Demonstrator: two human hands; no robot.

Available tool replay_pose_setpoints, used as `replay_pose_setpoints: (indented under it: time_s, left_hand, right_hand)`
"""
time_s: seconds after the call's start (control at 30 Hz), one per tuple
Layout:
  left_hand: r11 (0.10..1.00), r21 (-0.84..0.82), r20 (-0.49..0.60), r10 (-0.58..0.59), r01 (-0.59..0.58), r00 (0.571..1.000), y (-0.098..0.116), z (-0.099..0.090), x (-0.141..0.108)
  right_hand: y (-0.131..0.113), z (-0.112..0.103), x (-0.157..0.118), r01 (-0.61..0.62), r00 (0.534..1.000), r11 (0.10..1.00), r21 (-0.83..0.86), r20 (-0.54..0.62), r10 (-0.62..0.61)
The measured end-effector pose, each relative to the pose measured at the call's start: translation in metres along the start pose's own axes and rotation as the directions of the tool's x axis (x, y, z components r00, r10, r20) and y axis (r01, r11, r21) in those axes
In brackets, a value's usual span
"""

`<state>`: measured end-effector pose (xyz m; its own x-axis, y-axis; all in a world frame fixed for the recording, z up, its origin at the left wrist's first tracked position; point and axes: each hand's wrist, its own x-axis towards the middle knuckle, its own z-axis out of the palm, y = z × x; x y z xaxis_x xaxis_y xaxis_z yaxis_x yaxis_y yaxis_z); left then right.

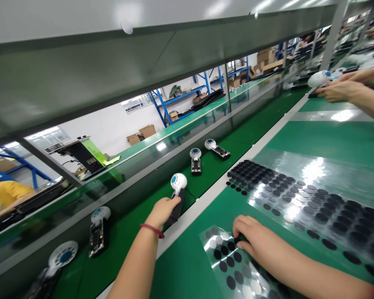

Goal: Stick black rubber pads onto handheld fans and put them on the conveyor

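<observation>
Two bare hands work at once: the left hand [163,211], grip closed around a white round-headed plastic device [178,182] with a black handle, at the edge of a green conveyor belt [124,245]; the right hand [252,238], grip narrow, pinches among matte black round rubber pads [223,265] on a glossy clear sheet [210,238], lying at its seven o'clock on the green tabletop [183,270].

Bright light from above throws white glare across the plastic sheet [311,170] (edges bend wide-angle), shadows faint

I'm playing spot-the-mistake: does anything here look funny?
Yes, a little. The clear sheet by the right hand has pale round spots among its black dots. Some dots may be missing there, but I can't tell for sure.
</observation>
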<state>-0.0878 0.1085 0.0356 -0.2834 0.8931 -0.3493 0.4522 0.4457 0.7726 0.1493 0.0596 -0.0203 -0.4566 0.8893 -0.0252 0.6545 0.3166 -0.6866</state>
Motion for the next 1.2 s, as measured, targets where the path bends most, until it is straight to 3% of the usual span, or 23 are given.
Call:
replay_pose_setpoints:
  time_s: [0.13, 0.23, 0.33, 0.43, 0.5, 0.63, 0.77, 0.9, 1.2]
  left_hand:
    - [0.883, -0.449, -0.007, 0.151, -0.138, 0.988, 0.007, 0.041, -0.056]
    - [0.699, -0.713, 0.050, 0.124, -0.052, 0.991, 0.005, 0.075, -0.089]
    - [0.451, -0.887, 0.129, 0.027, 0.103, 0.991, -0.003, 0.097, -0.100]
    - [0.377, -0.919, 0.110, -0.030, 0.114, 0.993, -0.013, 0.108, -0.095]
    - [0.421, -0.903, 0.078, -0.022, 0.080, 0.997, -0.018, 0.113, -0.090]
    - [0.607, -0.795, 0.048, 0.041, 0.014, 0.998, -0.025, 0.123, -0.087]
    - [0.734, -0.670, -0.010, 0.140, -0.111, 0.990, -0.027, 0.128, -0.093]
    - [0.856, -0.493, -0.050, 0.154, -0.158, 0.987, -0.024, 0.126, -0.098]
    - [0.892, -0.438, -0.100, 0.070, -0.107, 0.993, -0.018, 0.128, -0.102]
  right_hand:
    - [0.000, 0.000, -0.002, 0.007, 1.000, 1.000, 0.026, -0.002, -0.007]
    - [0.001, 0.000, -0.003, 0.025, 1.000, 0.998, 0.055, -0.007, -0.025]
    - [0.006, -0.006, -0.005, 0.085, 0.995, 0.989, 0.124, 0.036, -0.090]
    - [0.013, -0.023, -0.005, 0.161, 0.971, 0.956, 0.245, 0.137, -0.198]
    - [0.016, -0.037, -0.005, 0.149, 0.968, 0.924, 0.353, 0.139, -0.209]
    - [0.006, -0.055, -0.001, -0.001, 0.997, 0.855, 0.519, 0.065, -0.038]
    - [-0.020, -0.052, 0.004, -0.014, 0.998, 0.943, 0.333, 0.059, -0.006]
    - [-0.035, -0.042, 0.008, 0.023, 0.999, 0.981, 0.192, 0.027, -0.029]
    - [-0.038, -0.038, 0.005, -0.026, 0.999, 0.993, 0.116, 0.030, 0.023]
